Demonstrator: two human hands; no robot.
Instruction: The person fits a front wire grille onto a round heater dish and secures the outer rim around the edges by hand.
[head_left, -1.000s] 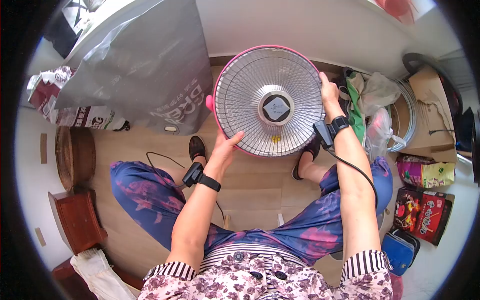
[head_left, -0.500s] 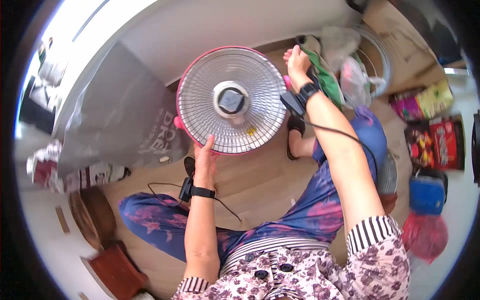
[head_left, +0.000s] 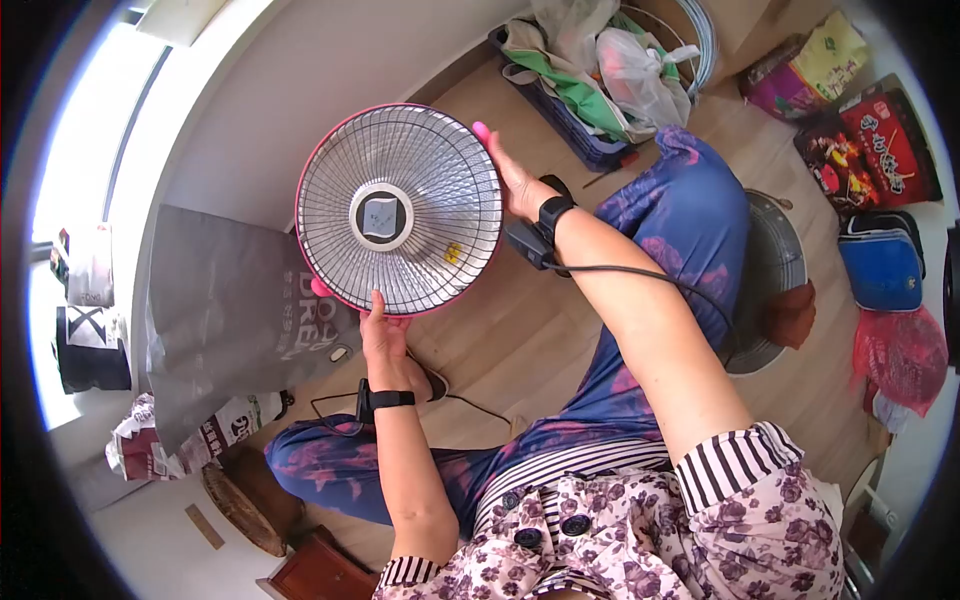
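A round dish heater (head_left: 430, 215) with a pink rim, a wire guard and a silvery reflector is held up in front of me, its face toward the camera. At its lower edge my left hand (head_left: 385, 338) grips the rim, thumb over the front and fingers underneath. Beside the right edge, next to a pink knob, my right hand (head_left: 514, 184) is against the rim, with its fingers mostly hidden behind the dish. Both wrists wear black straps with small devices and cables.
A grey bag (head_left: 225, 320) stands at the left by the wall. Beyond my knee sits a dark crate (head_left: 600, 152) with plastic bags. On the right are a metal basin (head_left: 765, 345), a red package (head_left: 880, 145), a blue case (head_left: 880, 262) and a red bag (head_left: 905, 350).
My right hand, earlier apart from the heater in a loose curl, has come onto its right edge. The heater appears farther left in view, and the camera view has turned.
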